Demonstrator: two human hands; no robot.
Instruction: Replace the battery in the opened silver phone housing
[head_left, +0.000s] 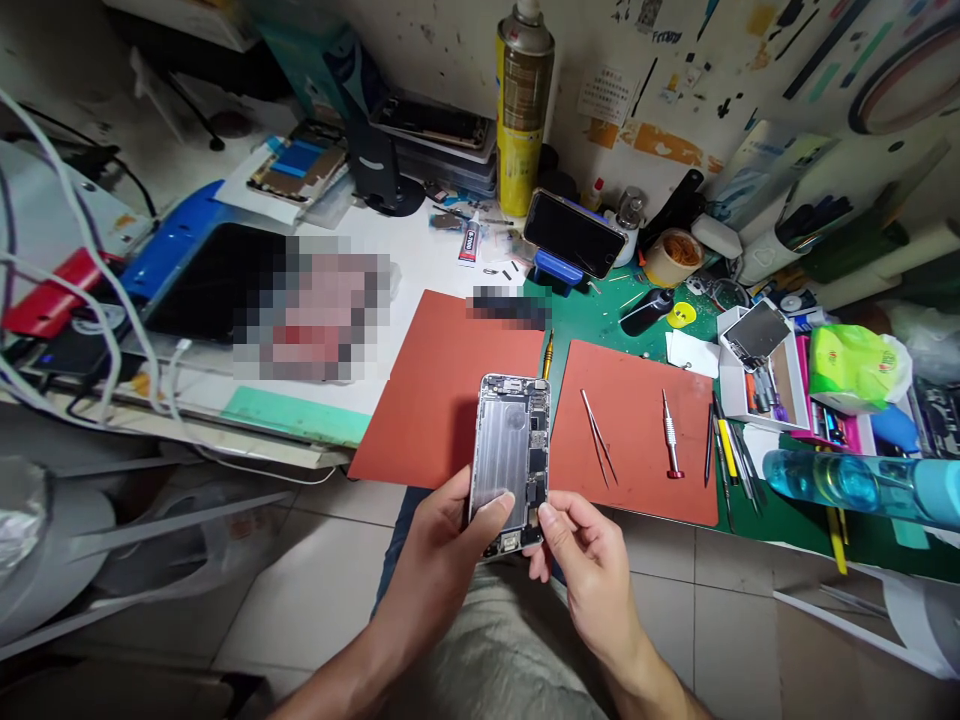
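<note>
An opened smartphone [501, 440], its screen off and its circuit board and bare metal battery bay showing, is held just over the near edge of the bench. My left hand [450, 530] grips its lower left side, thumb lying on the metal bay. At the lower right edge, my right hand [589, 545] is closed with thumb and fingers pinching the phone's side by the bottom parts. Beyond the phone's top lies a gold-handled screwdriver [548, 355]. On the right red mat sit metal tweezers [598, 438] and a silver screwdriver [671, 440].
Two red mats [427, 385] cover the bench front. A phone on a blue stand [576, 235] and a yellow spray can [523, 120] stand behind. To the right are a white parts box [799, 400] and a blue water bottle [855, 485]. White cables [112, 300] hang at left.
</note>
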